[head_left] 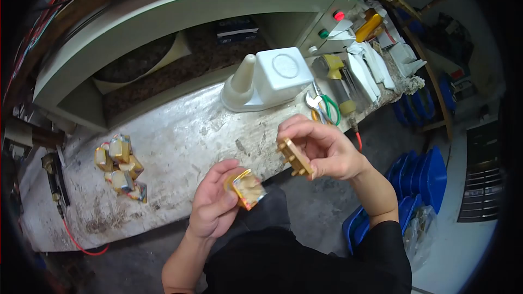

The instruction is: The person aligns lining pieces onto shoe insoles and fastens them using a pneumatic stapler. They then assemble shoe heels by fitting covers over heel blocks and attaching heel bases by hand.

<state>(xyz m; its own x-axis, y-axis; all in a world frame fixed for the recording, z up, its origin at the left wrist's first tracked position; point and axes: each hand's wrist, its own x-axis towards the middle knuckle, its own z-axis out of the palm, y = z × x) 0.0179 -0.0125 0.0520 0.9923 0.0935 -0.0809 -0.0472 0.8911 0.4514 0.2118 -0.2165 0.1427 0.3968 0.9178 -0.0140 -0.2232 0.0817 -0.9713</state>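
My left hand (213, 200) is wrapped round a small gold printed packet (249, 190), whose open side faces up and shows pale contents. To its right, my right hand (327, 149) pinches a flat brass-coloured piece (296, 158) with short pegs along one side, which point toward the packet. The packet and the piece are apart, both held over the front edge of the workbench (169, 147). On the bench at the left lies a cluster of several similar gold packets (120, 155). What is inside my left hand's palm is hidden.
A white plastic bottle with a cone (283, 73) stands at the back of the bench. Beside it lie green-handled scissors (330, 110) and a yellow-capped tool (335, 68). A black tool with a red cord (53, 182) is far left. Blue bins (419, 179) stand right.
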